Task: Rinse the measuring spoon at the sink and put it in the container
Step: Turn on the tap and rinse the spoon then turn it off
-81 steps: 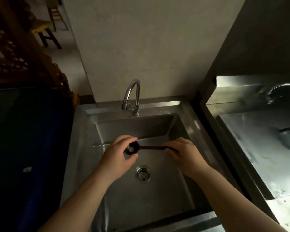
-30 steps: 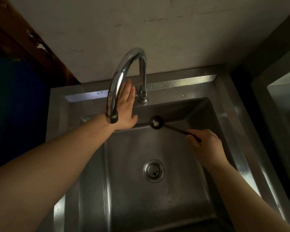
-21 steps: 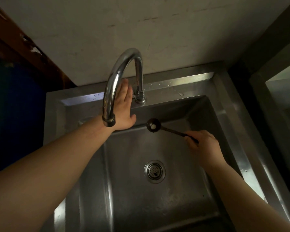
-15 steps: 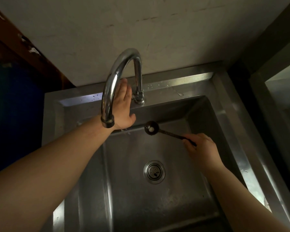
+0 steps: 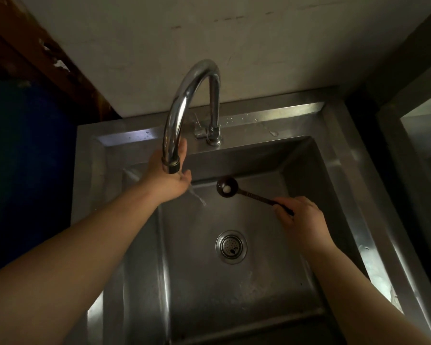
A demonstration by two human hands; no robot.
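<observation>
A dark measuring spoon (image 5: 227,187) with a small white bit in its bowl hangs over the steel sink (image 5: 339,155). My right hand (image 5: 299,217) grips its handle end, bowl pointing left. My left hand (image 5: 171,175) is under the spout of the curved chrome faucet (image 5: 184,95), palm up and fingers apart, partly hidden by the spout. A thin stream of water (image 5: 198,196) runs off the left hand into the basin, just left of the spoon's bowl. No container is in view.
The round drain (image 5: 231,247) sits mid-basin. A pale wall rises behind the faucet. A dark blue mass (image 5: 28,158) borders the sink's left side. A second steel counter edge (image 5: 421,135) lies at the right.
My left hand has drawn back from the faucet base to under the spout, and water now runs. The spoon and right hand have barely moved.
</observation>
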